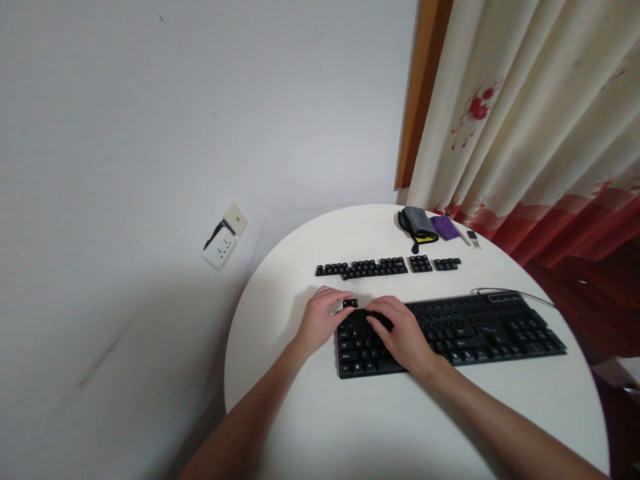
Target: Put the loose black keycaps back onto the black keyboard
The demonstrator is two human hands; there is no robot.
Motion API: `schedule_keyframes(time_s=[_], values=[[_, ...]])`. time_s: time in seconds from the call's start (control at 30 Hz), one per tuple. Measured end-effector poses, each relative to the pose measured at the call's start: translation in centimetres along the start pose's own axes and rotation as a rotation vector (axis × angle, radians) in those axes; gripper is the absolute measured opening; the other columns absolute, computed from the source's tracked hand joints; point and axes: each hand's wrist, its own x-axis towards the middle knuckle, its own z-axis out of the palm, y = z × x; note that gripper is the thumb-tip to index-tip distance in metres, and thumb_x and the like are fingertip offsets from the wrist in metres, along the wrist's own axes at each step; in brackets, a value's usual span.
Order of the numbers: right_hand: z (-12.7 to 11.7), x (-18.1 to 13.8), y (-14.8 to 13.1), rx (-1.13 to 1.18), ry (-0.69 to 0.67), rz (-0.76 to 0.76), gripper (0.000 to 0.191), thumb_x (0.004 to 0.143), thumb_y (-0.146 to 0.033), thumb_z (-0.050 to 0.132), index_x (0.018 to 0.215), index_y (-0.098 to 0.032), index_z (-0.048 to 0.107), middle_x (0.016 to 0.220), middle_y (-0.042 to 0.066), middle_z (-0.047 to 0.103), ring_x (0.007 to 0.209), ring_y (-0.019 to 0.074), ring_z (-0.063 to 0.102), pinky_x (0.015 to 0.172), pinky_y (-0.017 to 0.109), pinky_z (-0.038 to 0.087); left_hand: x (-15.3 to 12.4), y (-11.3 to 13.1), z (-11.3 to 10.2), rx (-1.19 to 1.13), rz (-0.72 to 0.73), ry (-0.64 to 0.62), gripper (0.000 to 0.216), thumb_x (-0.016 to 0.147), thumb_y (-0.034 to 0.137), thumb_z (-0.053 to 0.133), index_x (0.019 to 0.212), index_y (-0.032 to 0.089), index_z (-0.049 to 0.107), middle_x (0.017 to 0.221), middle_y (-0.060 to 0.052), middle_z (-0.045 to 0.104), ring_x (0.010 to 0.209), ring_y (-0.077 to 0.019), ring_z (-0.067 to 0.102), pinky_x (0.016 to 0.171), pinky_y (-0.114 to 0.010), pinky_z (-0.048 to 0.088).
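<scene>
Keyboard on table, keycaps rowed beyond. Likely step: keycap work at far-left corner, fitting or removing unclear. Left hand curved round small keys, right hand bent over keyboard; can't tell if pinching. Next probably needs precise fingertip grip.

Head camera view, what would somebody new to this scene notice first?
Probably the dark keyboard on the round white table, with the left hand at its upper left corner and the right hand over its left part. Next, the black keycaps laid out in groups beyond the keyboard. The cream curtain with red flowers and a red lower band also stands out, at upper right.
</scene>
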Motion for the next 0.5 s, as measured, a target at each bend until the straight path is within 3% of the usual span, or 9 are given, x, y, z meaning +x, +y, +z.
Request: schedule_keyframes(time_s=[0.13,0.27,0.5], values=[[0.0,0.1,-0.1,0.112,-0.029,0.001,0.012,0.090,-0.021,0.060,0.102,-0.023,0.063,0.103,0.007,0.065,0.099,0.0204,0.060,0.091,0.038,0.050,-0.5,2.2,0.1,-0.042,0.070,-0.081,0.019,0.082,0.023,0.071,0.100,0.023,0.073,0.095,-0.005,0.073,0.091,-0.0203,0.063,0.086,-0.037,0.052],[0.0,0.0,-0.1,0.145,-0.047,0.016,0.007,0.092,-0.021,0.058,0.095,-0.022,0.063,0.097,0.007,0.065,0.094,0.0193,0.061,0.086,0.035,0.051,-0.6,2.5,0.5,-0.067,0.078,-0.130,0.018,0.082,0.024,0.071,0.099,0.022,0.073,0.093,-0.006,0.074,0.087,-0.0214,0.064,0.084,-0.039,0.053],[-1.3,0.5,0.5,0.100,-0.087,0.100,0.018,0.092,-0.020,0.054,0.101,-0.023,0.070,0.094,0.006,0.065,0.090,0.0189,0.062,0.083,0.034,0.051,-1.1,1.6,1.3,-0.173,-0.079,-0.196,0.014,0.077,0.024,0.076,0.091,0.022,0.076,0.092,-0.005,0.075,0.084,-0.0196,0.068,0.082,-0.034,0.055]])
